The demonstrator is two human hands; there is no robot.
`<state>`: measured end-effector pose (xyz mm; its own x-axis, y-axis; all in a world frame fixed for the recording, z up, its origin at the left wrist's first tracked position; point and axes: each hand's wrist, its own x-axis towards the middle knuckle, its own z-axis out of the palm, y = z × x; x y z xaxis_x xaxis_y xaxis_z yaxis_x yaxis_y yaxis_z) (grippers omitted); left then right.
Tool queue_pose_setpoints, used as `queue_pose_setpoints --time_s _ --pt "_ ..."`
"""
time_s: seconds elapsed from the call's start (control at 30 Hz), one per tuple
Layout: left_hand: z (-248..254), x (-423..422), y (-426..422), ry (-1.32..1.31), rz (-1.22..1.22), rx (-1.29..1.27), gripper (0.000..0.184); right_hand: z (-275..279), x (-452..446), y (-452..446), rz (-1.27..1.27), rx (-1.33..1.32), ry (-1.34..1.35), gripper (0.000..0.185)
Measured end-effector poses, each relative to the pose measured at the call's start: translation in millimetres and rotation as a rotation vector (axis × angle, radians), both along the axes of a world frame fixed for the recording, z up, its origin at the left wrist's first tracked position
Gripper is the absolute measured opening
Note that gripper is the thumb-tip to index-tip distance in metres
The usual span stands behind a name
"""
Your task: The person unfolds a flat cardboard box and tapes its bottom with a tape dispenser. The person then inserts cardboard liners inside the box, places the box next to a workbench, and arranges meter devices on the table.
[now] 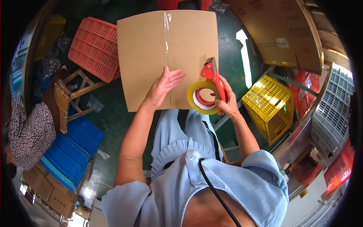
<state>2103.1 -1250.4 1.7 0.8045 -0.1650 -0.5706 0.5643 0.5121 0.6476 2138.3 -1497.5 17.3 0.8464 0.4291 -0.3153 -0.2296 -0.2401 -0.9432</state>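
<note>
A light blue garment (242, 181), crossed by a black cord (217, 191), fills the foreground as a person works with both bare hands over a cardboard box (143, 49). The right hand (229, 101) grips a red tape dispenser (209, 71) loaded with a yellowish roll of tape (193, 101), held at the box's near right side. The left hand (162, 87) is open and empty, fingers extended together, above the near middle of the box; whether it touches the cardboard cannot be told. A strip of clear tape (166, 32) runs along the box's far central seam. A pink basket (94, 49) leans left; a yellow crate (264, 100) stands right.
</note>
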Motion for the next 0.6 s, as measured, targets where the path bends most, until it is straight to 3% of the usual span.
queue_pose_setpoints --time_s 0.03,0.1,0.13,0.17,0.23,0.27,0.4,0.47,0.6 --pt "3 0 5 -0.002 0.025 -0.003 0.072 6 6 7 0.197 -0.197 -0.266 0.07" --pt "12 -2 18 -0.005 0.08 -0.254 0.07 25 13 28 0.384 -0.336 -0.435 0.069" --pt "21 -4 25 -0.021 0.112 -0.186 0.055 33 15 40 0.462 -0.393 -0.517 0.069" --pt "19 -11 29 -0.022 0.136 -0.185 0.055 37 16 48 0.523 -0.454 -0.55 0.067" --pt "7 -23 39 -0.012 0.166 -0.085 0.036 44 15 64 0.614 -0.513 -0.639 0.068" --pt "4 -29 45 0.034 0.266 -0.165 0.025 49 15 73 0.649 -0.541 -0.633 0.068" --pt "-9 -49 64 0.119 0.443 -0.295 0.021 69 20 117 0.818 -0.606 -0.661 0.067" --pt "-24 -54 71 0.146 0.592 -0.061 0.016 72 21 143 0.967 -0.707 -0.674 0.068" --pt "-37 -54 111 0.073 0.69 -0.002 0.011 76 30 181 1.112 -0.643 -0.75 0.071"
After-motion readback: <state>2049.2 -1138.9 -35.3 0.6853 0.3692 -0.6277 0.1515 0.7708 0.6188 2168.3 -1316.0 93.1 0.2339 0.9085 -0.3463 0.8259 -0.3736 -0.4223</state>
